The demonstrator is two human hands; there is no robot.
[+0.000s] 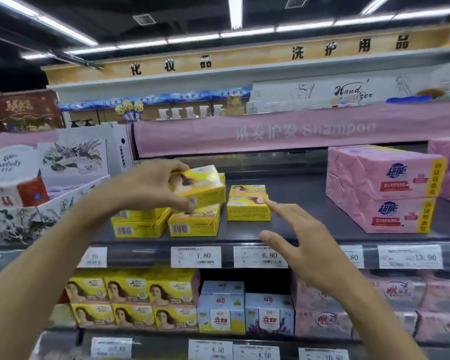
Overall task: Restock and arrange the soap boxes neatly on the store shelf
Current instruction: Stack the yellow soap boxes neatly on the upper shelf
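Note:
My left hand (151, 185) grips a yellow soap box (203, 187) from above, held tilted just over the yellow boxes (192, 224) lying on the dark middle shelf (309, 201). More yellow boxes (138, 224) lie under my wrist at the left. A separate yellow box (247, 206) stands to the right. My right hand (299, 237) hovers open with fingers spread, its index fingertip touching that box's top right corner.
Pink wrapped soap packs (385, 190) are stacked at the shelf's right. A white floral display tray (44, 203) stands at the left. Price tags (196, 256) line the shelf edge. The lower shelf carries yellow boxes (130, 300), blue-white boxes (244, 313) and pink packs (400, 307).

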